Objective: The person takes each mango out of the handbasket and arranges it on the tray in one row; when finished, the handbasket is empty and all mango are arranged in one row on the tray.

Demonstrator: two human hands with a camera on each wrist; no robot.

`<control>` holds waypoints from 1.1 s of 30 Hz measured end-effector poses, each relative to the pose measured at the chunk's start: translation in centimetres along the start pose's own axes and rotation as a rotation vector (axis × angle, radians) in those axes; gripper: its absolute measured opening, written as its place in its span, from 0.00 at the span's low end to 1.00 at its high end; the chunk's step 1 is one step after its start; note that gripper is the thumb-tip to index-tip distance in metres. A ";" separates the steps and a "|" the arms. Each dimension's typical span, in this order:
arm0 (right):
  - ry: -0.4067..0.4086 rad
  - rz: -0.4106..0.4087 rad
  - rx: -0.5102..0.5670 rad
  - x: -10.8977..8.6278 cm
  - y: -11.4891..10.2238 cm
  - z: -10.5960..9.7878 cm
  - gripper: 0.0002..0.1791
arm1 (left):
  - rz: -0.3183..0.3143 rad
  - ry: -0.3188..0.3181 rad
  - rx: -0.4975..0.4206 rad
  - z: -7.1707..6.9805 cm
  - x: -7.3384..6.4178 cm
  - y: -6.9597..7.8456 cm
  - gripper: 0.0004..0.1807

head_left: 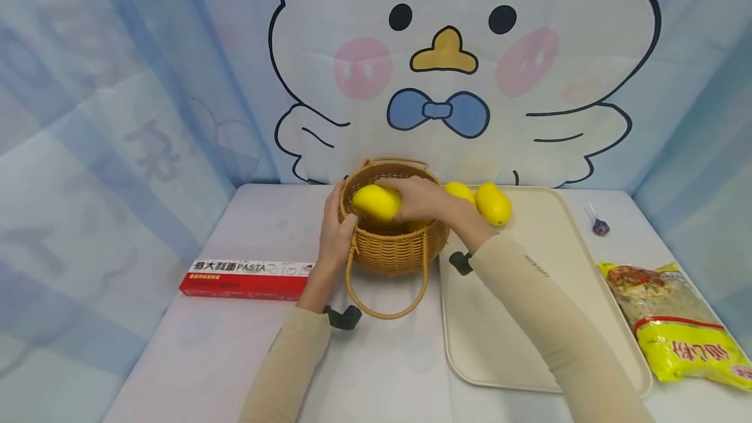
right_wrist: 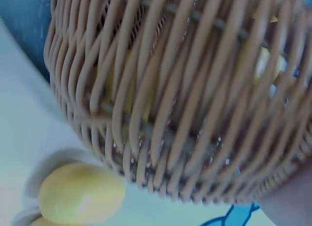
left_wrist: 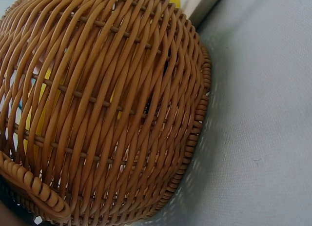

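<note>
A round wicker basket (head_left: pixel 390 247) stands on the table with one handle folded down in front. My left hand (head_left: pixel 337 227) holds its left rim. Over the basket's mouth my right hand (head_left: pixel 418 198) grips a yellow mango (head_left: pixel 376 202). Two more yellow mangoes (head_left: pixel 492 203) lie at the far end of a cream tray (head_left: pixel 499 338), just right of the basket. The left wrist view is filled by the basket's weave (left_wrist: pixel 107 109), with yellow showing through the gaps. The right wrist view shows the basket wall (right_wrist: pixel 185 89) from below and one mango (right_wrist: pixel 80 192) on the tray.
A red pasta box (head_left: pixel 247 277) lies left of the basket. A yellow bag of noodles (head_left: pixel 675 325) lies at the right edge, and a purple lollipop (head_left: pixel 599 224) behind it. A cartoon-print curtain closes in the back and sides.
</note>
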State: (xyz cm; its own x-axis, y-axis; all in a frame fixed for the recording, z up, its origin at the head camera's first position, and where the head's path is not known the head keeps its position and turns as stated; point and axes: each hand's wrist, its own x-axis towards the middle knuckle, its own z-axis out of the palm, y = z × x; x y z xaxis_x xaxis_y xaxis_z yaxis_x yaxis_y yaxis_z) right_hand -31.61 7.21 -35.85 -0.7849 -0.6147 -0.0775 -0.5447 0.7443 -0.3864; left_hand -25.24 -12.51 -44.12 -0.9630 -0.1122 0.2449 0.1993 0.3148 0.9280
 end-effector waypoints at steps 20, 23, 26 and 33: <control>0.146 0.021 0.166 -3.3 1.8 -3.6 0.48 | 0.019 0.002 -0.026 -0.1 0.0 -0.1 0.42; 0.171 0.028 0.198 -3.9 2.2 -4.1 0.47 | 0.022 0.005 -0.026 -0.1 0.1 0.0 0.42; 0.186 0.033 0.219 -4.5 2.7 -4.5 0.48 | 0.030 0.009 -0.024 0.0 0.1 0.0 0.42; 0.234 0.052 0.258 -5.7 3.7 -4.9 0.45 | 0.027 -0.010 -0.031 -0.1 0.0 0.1 0.42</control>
State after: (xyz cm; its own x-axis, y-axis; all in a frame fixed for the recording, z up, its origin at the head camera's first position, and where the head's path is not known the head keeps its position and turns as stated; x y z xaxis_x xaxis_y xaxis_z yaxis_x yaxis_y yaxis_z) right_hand -30.60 14.80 -32.30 -0.8722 -0.4792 0.0981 -0.4334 0.6641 -0.6093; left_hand -25.24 -12.53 -43.96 -0.9589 -0.0946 0.2675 0.2308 0.2883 0.9293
